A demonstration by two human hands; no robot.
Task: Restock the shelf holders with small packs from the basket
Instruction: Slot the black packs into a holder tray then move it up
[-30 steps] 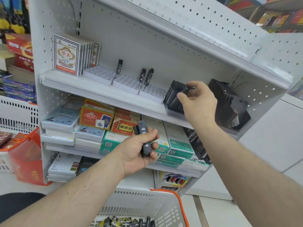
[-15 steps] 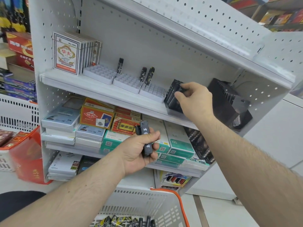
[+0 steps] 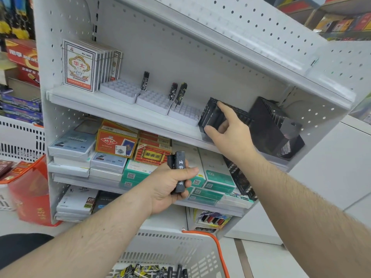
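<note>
My left hand (image 3: 168, 187) grips a couple of small black packs (image 3: 179, 169) with white characters, held upright in front of the middle shelf. My right hand (image 3: 232, 133) reaches to the upper shelf and rests on the front of a black slotted holder (image 3: 210, 115), index finger straight along its top edge, thumb at its lower front. A second black holder (image 3: 277, 125) stands to its right. Three white grid holders (image 3: 154, 100) lie to the left, with one pack (image 3: 145, 80) and two more (image 3: 177, 91) standing in them. The white basket (image 3: 180, 243) below holds several loose packs (image 3: 148, 271).
A stack of playing-card boxes (image 3: 80, 67) stands at the upper shelf's left end. The shelves below carry red, green and white boxes (image 3: 116, 141). The basket has an orange handle (image 3: 218, 247). A red bucket (image 3: 30, 189) and another white basket (image 3: 20, 137) sit to the left.
My right hand has uncurled from the top of the black holder; its fingers now lie spread over the holder's front. My left hand has stayed in place with its packs.
</note>
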